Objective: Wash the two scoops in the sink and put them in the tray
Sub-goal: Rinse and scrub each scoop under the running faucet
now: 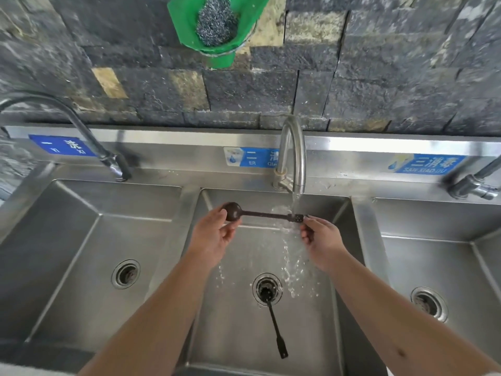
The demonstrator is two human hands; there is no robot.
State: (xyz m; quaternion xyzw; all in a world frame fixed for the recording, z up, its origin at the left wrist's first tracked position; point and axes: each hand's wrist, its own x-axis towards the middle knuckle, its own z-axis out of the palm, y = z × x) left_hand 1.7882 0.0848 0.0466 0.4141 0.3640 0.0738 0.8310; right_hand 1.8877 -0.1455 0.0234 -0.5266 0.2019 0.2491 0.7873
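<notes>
A dark long-handled scoop (260, 213) is held level over the middle sink basin (320, 316), its handle end under the running water. My left hand (214, 234) grips its round bowl. My right hand (322, 241) pinches the flat handle end. A second dark scoop (273, 318) lies on the basin floor, its bowl over the drain and its handle pointing toward me. No tray is in view.
The middle tap (294, 156) pours water that splashes into the basin. Steel basins lie to the left (81, 240) and right (433, 253), each with its own tap. A green holder with steel wool (214, 23) hangs on the stone wall.
</notes>
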